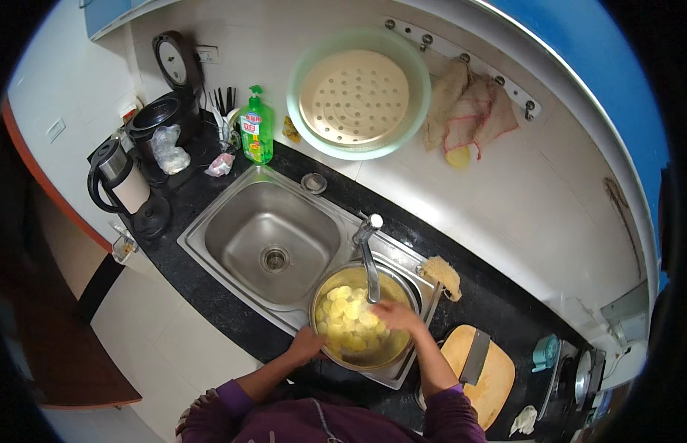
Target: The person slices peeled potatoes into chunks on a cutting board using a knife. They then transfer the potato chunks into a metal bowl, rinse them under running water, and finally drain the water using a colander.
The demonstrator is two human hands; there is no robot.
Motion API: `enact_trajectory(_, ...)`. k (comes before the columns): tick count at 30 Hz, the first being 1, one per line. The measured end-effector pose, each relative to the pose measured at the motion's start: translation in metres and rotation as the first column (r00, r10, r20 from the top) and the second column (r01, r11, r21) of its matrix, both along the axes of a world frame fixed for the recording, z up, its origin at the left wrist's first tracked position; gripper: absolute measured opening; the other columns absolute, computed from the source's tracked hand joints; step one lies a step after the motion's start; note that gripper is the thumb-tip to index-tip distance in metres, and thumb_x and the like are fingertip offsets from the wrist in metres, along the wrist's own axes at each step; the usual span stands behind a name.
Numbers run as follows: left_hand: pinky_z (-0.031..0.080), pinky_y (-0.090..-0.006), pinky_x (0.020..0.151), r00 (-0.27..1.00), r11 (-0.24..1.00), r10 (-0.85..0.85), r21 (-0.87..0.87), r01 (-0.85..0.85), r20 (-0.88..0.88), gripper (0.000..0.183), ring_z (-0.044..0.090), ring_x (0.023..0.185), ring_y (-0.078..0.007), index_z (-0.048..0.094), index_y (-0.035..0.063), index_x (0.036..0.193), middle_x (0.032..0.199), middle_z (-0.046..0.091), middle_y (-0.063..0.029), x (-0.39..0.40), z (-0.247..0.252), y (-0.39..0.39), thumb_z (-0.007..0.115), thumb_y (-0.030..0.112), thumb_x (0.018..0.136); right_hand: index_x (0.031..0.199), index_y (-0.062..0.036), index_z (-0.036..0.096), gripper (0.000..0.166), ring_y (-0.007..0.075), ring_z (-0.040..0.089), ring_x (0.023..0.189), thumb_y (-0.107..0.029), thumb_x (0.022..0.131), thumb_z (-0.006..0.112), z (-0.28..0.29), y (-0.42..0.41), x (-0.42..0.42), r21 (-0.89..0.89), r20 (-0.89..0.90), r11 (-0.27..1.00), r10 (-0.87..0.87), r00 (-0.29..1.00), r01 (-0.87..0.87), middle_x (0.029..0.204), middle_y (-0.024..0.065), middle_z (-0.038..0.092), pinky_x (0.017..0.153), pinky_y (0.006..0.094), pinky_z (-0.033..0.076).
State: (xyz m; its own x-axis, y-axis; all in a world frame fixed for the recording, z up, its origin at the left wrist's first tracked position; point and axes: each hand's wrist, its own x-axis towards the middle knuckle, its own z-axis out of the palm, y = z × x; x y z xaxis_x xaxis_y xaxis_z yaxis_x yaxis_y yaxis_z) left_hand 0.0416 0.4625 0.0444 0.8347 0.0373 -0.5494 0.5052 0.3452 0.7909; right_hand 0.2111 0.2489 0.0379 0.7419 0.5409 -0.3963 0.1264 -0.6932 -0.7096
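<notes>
A round metal basin (398, 346) rests over the right bowl of a double stainless-steel sink (266, 210). Many pale yellow slices, which look like potato, lie in it in liquid (352, 318). My left hand (307, 344) is at the basin's near left rim; its fingers are partly hidden behind the rim. Over the basin's right side, beside the spout of the chrome faucet (371, 266), is my right hand (393, 317), its fingers blurred above the slices. Whether it holds anything cannot be told.
Right of the sink, a cleaver (475, 357) lies on a wooden cutting board (494, 382). A loofah-like scrubber (442, 273) sits at the sink's right corner. Behind the left bowl stands a green dish-soap bottle (257, 130); an electric kettle (122, 177) and open rice cooker (160, 119) are farther left.
</notes>
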Motion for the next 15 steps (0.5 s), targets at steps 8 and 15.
enact_trajectory(8,0.056,-0.0368,0.053,0.997,0.998,-0.056,0.023,0.058,-0.058,0.042,0.061,0.075,-0.0309,0.043,-0.012,0.108,0.094,0.056,-0.0215,0.01,0.005,0.01,0.049,0.005,0.07,0.128,-0.0033,0.029,0.065,0.0354,0.052,0.101,-0.046,0.081,0.043,-0.058,0.098,-0.042,-0.446,0.483,0.885,0.362,0.797,-0.133,0.112,0.0243,0.051,0.082,0.0418,0.042)
enact_trajectory(15,0.055,-0.0354,0.052,1.0,0.999,-0.004,0.037,0.003,0.026,0.042,0.061,0.072,-0.0284,0.045,-0.0097,0.108,0.09,0.057,-0.0194,0.005,-0.007,0.004,0.05,0.006,0.07,0.122,-0.0073,0.041,0.059,0.0381,0.052,0.099,-0.051,0.082,0.043,-0.036,0.073,-0.025,-0.474,0.407,0.88,0.208,0.889,0.011,0.118,0.0216,0.048,0.08,0.0438,0.043)
